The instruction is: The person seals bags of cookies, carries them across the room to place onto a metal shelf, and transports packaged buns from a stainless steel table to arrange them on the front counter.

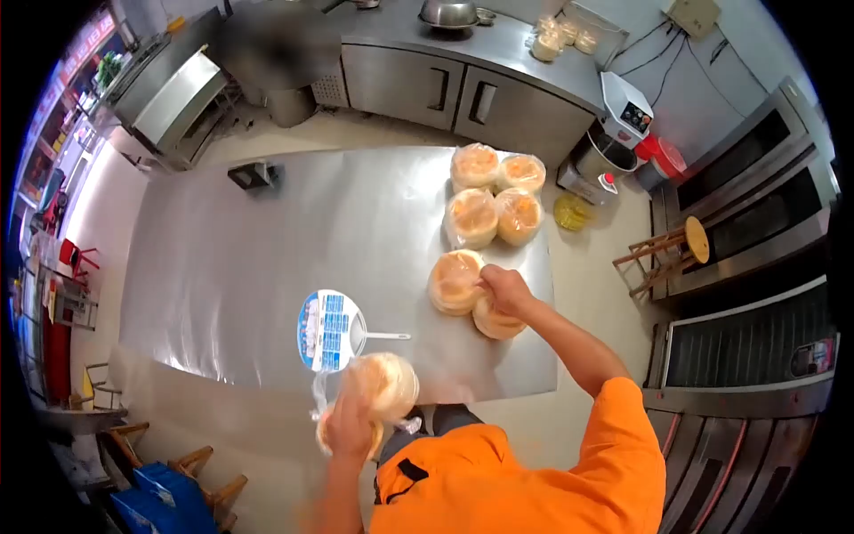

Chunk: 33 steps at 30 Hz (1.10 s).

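Note:
Near the table's front edge, my left hand (352,425) is closed on a clear plastic bag of round flatbreads (388,384); part of the bread shows on the hand's other side. My right hand (507,290) pinches plastic between two bagged stacks, one of round flatbreads (456,282) and a second stack (496,319) partly under the hand. Farther back on the same side are several more bagged stacks of bread (471,218). A blue and white hand fan (331,330) with a white handle lies just beyond my left hand.
The steel table (231,267) carries a small dark metal object (253,175) at its far left. Behind it runs a steel counter (391,27) with a metal bowl (448,12). To the right are a mixer (625,111), a wooden stool (696,240) and ovens (738,187).

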Each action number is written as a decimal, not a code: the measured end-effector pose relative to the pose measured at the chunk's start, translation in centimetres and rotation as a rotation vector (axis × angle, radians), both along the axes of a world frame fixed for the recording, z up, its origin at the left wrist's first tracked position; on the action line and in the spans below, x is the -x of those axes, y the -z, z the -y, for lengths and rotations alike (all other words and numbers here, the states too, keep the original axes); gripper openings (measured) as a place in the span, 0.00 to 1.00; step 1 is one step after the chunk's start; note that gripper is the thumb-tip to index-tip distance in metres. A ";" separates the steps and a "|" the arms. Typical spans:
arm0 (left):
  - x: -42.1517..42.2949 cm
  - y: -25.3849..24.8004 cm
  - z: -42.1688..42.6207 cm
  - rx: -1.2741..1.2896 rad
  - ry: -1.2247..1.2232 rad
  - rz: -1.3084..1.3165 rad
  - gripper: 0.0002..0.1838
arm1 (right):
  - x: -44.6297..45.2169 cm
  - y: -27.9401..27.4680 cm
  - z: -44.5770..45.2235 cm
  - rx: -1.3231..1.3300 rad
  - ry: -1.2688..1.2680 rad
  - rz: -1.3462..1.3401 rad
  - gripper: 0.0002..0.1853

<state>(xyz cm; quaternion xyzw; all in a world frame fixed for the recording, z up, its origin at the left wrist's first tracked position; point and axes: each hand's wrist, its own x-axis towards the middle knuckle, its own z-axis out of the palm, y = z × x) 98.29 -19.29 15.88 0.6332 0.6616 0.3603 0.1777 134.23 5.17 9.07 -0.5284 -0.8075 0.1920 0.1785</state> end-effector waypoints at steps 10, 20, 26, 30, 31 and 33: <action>-2.6 1.3 5.2 0.107 -0.164 -0.019 0.06 | 0.0 1.8 -11.7 0.053 0.157 0.081 0.35; -3.2 -1.5 5.7 0.121 -0.325 -0.061 0.04 | 0.7 2.4 -13.3 0.118 0.153 0.155 0.16; 1.2 -2.5 6.3 0.083 -0.499 -0.111 0.01 | 0.9 4.3 -8.9 0.116 0.097 -0.304 0.32; 6.7 -2.9 9.7 0.135 -0.746 0.006 0.04 | 3.5 0.2 -6.7 0.062 0.092 -0.126 0.12; 8.7 -3.9 9.9 0.105 -0.764 0.039 0.04 | 5.1 -1.5 -5.7 -0.054 0.065 -0.102 0.12; 13.1 -4.4 11.1 0.034 -0.817 0.047 0.04 | 8.8 -3.9 -4.0 -0.186 0.051 -0.112 0.13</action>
